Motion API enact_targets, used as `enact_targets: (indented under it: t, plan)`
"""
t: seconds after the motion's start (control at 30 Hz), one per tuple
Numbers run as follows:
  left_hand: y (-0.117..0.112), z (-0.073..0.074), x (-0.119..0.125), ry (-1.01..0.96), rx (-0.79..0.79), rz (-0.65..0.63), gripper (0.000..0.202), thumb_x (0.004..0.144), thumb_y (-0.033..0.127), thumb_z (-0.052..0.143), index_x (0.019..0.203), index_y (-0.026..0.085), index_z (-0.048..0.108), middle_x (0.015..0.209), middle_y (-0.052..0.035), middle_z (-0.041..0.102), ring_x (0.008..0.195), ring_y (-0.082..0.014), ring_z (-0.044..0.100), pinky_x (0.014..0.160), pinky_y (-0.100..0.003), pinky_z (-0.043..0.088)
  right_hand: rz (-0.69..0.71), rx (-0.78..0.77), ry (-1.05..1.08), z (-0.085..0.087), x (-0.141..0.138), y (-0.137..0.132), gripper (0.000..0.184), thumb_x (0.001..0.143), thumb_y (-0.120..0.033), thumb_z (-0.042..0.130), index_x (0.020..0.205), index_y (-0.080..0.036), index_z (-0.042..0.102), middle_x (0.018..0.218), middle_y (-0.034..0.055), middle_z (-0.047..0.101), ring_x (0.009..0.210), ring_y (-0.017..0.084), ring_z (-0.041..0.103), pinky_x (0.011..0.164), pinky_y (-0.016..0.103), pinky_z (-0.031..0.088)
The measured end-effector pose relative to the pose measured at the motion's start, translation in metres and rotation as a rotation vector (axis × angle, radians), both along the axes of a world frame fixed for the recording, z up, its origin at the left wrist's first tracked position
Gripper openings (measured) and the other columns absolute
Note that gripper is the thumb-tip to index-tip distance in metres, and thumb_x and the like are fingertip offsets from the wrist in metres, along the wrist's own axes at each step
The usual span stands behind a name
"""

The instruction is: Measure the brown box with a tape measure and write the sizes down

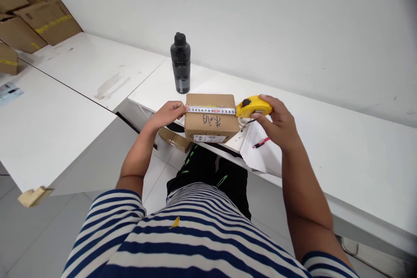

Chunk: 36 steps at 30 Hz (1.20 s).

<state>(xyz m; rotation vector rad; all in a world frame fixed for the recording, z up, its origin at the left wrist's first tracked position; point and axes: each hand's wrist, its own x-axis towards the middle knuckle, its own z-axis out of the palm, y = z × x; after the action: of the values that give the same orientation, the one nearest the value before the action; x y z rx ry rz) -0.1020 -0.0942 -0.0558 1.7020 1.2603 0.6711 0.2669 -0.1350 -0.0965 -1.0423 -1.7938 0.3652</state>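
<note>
A small cardboard box (211, 124) stands at the front edge of the white table, with handwriting on top and a printed label on its near side. Across its top lies the pulled-out blade of a yellow tape measure (252, 106). My right hand (276, 121) grips the tape measure's case just beyond the box's right edge. At the left edge, my left hand (170, 114) pinches the blade's end between thumb and finger. Right of the box, partly under my right hand, lies a paper notebook (260, 156) with a red and black pen (261, 142) on it.
A black water bottle (181, 64) stands behind the box, near the wall. Several cardboard boxes (48, 21) are stacked at the far left. Below the table edge sits another small carton (174, 139). A second white table (58, 108) adjoins on the left.
</note>
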Motion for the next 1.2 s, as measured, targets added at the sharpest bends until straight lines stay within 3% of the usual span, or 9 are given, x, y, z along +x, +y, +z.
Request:
enact_targets:
  t: [0.17,0.27,0.33,0.5,0.77,0.87,0.97,1.07,1.2]
  plan:
    - [0.025,0.033,-0.001,-0.076,0.192,0.069,0.03,0.095,0.042,0.054,0.075,0.02,0.048,0.066,0.0025,0.049,0.062,-0.0095,0.046,0.066,-0.024,0.039,-0.198,0.405,-0.227,0.013,-0.039,-0.053,0.05,0.085,-0.044,0.08,0.131,-0.034,0.064,0.104,0.0086,0.071,0.091,0.026,0.07,0.077,0.041,0.062]
    - [0.046,0.052,0.021,0.044,0.239,-0.051,0.03,0.099,0.044,0.048,0.08,0.021,0.049,0.078,-0.0015,0.056,0.074,-0.0132,0.054,0.075,-0.028,0.045,-0.311,0.698,-0.293,0.013,-0.088,-0.091,0.039,0.085,-0.036,0.08,0.12,-0.03,0.066,0.093,0.004,0.063,0.073,0.016,0.062,0.059,0.028,0.054]
    - [0.061,0.056,0.041,0.197,0.278,-0.169,0.031,0.101,0.046,0.045,0.083,0.021,0.049,0.09,-0.0051,0.06,0.086,-0.0177,0.058,0.083,-0.032,0.046,-0.317,0.75,-0.287,0.011,-0.121,-0.106,0.03,0.086,-0.026,0.075,0.115,-0.027,0.066,0.101,0.0062,0.064,0.082,0.016,0.065,0.064,0.027,0.056]
    - [0.083,0.038,0.079,0.514,0.441,-0.249,0.027,0.102,0.039,0.038,0.09,0.02,0.052,0.11,-0.0115,0.062,0.104,-0.0258,0.059,0.094,-0.039,0.044,-0.301,0.658,-0.312,0.007,-0.165,-0.095,0.022,0.082,-0.01,0.071,0.1,-0.022,0.064,0.106,0.009,0.072,0.086,0.017,0.07,0.071,0.028,0.057]
    - [0.057,0.033,0.083,0.592,0.4,-0.27,0.025,0.099,0.04,0.044,0.101,0.02,0.057,0.108,-0.0107,0.07,0.09,-0.024,0.062,0.074,-0.035,0.04,-0.363,0.596,-0.234,0.01,-0.167,-0.067,0.021,0.086,-0.013,0.069,0.103,-0.024,0.063,0.106,0.0071,0.073,0.093,0.02,0.072,0.074,0.03,0.058]
    - [0.057,0.033,0.083,0.59,0.332,-0.252,0.033,0.1,0.046,0.042,0.107,0.019,0.06,0.109,-0.0113,0.073,0.09,-0.0246,0.064,0.073,-0.035,0.041,-0.366,0.562,-0.243,0.009,-0.166,-0.069,0.028,0.088,-0.017,0.07,0.114,-0.024,0.061,0.112,0.0094,0.071,0.1,0.022,0.072,0.077,0.032,0.06]
    - [0.061,0.03,0.082,0.614,0.321,-0.216,0.04,0.101,0.049,0.041,0.102,0.018,0.066,0.106,-0.0111,0.075,0.092,-0.0255,0.065,0.075,-0.036,0.043,-0.379,0.452,-0.233,0.006,-0.163,-0.075,0.052,0.093,-0.028,0.069,0.14,-0.026,0.047,0.125,0.0136,0.067,0.113,0.026,0.069,0.08,0.036,0.064]
    - [0.057,0.032,0.078,0.521,0.444,-0.111,0.037,0.101,0.047,0.044,0.096,0.019,0.067,0.101,-0.009,0.075,0.093,-0.0234,0.065,0.08,-0.036,0.045,-0.377,0.292,-0.214,-0.001,-0.157,-0.08,0.075,0.096,-0.039,0.066,0.158,-0.027,0.025,0.132,0.0156,0.064,0.125,0.029,0.064,0.08,0.042,0.067]
    - [0.024,0.051,0.076,0.221,0.597,-0.058,0.03,0.102,0.048,0.05,0.103,0.021,0.064,0.104,-0.0053,0.073,0.095,-0.0172,0.065,0.086,-0.033,0.048,-0.378,0.182,-0.119,-0.02,-0.138,-0.077,0.077,0.098,-0.04,0.063,0.162,-0.03,0.022,0.133,0.0142,0.063,0.122,0.028,0.065,0.087,0.044,0.066]
